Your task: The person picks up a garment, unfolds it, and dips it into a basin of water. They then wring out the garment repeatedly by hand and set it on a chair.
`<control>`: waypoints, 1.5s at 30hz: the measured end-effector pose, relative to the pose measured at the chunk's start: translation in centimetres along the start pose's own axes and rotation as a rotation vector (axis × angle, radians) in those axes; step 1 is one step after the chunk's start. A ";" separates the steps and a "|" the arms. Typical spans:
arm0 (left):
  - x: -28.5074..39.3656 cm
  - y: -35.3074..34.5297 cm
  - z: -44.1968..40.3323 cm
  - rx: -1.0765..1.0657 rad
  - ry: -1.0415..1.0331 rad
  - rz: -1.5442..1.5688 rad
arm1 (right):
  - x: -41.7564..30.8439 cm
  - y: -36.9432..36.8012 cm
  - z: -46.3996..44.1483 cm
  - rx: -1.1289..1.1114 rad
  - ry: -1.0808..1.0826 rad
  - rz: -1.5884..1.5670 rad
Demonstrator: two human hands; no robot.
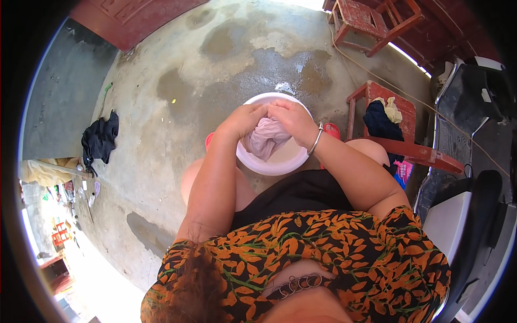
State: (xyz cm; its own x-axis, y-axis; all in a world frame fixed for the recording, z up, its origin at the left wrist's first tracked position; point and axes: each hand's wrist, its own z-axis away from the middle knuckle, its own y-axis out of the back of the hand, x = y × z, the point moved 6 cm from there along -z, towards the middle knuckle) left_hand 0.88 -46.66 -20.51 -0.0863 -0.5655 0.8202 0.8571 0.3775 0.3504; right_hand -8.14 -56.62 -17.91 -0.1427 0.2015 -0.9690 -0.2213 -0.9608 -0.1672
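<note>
Pink cloth point(265, 141): hanging in a bunch right below the fingers point(281, 109), over the white basin point(280, 169); whether its lower end is touching the basin, I can't tell from up here.
Good handling: gathering the folds evenly between both hands would, I judge, be working best; so would holding the bundle low and central, with any drips landing inside the rim.
Left hand point(249, 119): curling closed on the cloth's upper left; its fingertips are hiding from view.
Right hand point(293, 119): bending over the upper right, gripping, with hardly a gap showing; the two hands are seemingly meeting at the top; how hard they're squeezing, I can't tell.
Bangle point(316, 139): circling the wrist behind the right fingers.
Wet patch point(274, 67): glistening beyond the fingers, past the basin's far rim.
</note>
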 end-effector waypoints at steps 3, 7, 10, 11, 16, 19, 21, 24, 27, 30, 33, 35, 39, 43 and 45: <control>-0.2 0.1 -0.1 0.035 0.012 0.039 | 0.1 0.4 -0.2 0.025 0.005 -0.015; 0.3 0.1 0.0 0.042 -0.067 0.044 | 0.5 0.7 -0.6 0.030 0.002 -0.096; 0.7 0.1 0.1 0.044 -0.105 0.044 | 0.5 0.6 -0.6 0.053 0.002 -0.154; 1.0 0.1 0.2 0.039 -0.119 0.053 | 0.5 0.6 -0.6 0.070 0.008 -0.200; 2.2 -0.3 0.8 0.018 -0.109 0.043 | 1.0 1.3 -0.8 0.042 -0.003 -0.329; 2.5 -0.4 1.0 -0.019 -0.070 -0.008 | 0.7 1.2 -0.7 -0.023 0.010 -0.299; 2.6 -0.5 1.2 -0.036 -0.087 -0.029 | 0.5 1.0 -0.6 -0.044 0.013 -0.280; 3.2 -0.5 1.4 0.029 -0.166 -0.030 | -0.1 0.9 -0.6 -0.012 0.088 -0.142; 3.3 -0.6 1.2 0.021 -0.214 -0.123 | -0.9 0.5 -0.4 -0.037 0.159 -0.022; 3.3 -0.6 0.9 0.043 -0.253 -0.152 | -1.3 0.3 -0.2 -0.074 0.193 0.044; 4.0 -0.2 1.4 0.098 -0.274 -0.218 | -1.9 0.1 0.0 -0.084 0.320 0.162; 4.3 0.3 1.6 0.200 -0.256 -0.320 | -1.6 0.5 -0.2 -0.041 0.276 0.176; 5.0 0.7 1.7 0.291 -0.197 -0.421 | -1.1 0.8 -0.7 0.085 0.337 0.219; 6.3 1.0 2.3 0.358 -0.166 -0.480 | 0.1 2.3 -1.6 0.196 0.255 0.105; 6.5 0.6 2.5 0.353 -0.156 -0.482 | 0.2 2.9 -1.9 0.216 0.194 0.022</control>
State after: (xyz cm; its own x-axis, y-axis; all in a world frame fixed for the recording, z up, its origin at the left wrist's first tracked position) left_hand -0.42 -48.30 -13.90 -0.5179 -0.6291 0.5796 0.4861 0.3411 0.8046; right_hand -7.02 -59.74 -18.95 0.0329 0.1212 -0.9921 -0.4239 -0.8972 -0.1237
